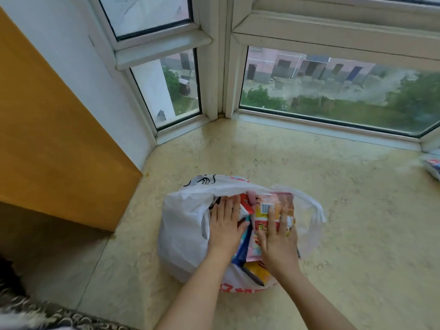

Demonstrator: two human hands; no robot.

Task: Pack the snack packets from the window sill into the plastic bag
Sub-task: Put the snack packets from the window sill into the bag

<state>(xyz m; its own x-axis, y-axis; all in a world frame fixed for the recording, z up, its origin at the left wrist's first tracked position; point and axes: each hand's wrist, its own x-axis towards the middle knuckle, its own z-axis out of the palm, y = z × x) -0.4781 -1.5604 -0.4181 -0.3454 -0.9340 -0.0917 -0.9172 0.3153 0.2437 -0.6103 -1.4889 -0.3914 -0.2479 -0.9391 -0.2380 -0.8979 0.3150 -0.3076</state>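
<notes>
A white plastic bag (183, 225) with red print lies open on the yellowish marble window sill (333, 210). Several snack packets fill its mouth. My left hand (225, 226) lies flat, fingers spread, on the packets at the left side of the opening. My right hand (277, 241) presses flat on a pink and orange packet (273, 202) with a barcode. A blue packet (241, 252) and a yellow packet (258, 272) show between and below my hands. Neither hand grips anything.
A yellow cabinet (54, 139) stands at the left against the white wall. Window frames (219, 67) close the sill at the back. Another packet in clear wrap (432, 166) lies at the far right edge. A patterned fabric (47, 315) shows at the lower left.
</notes>
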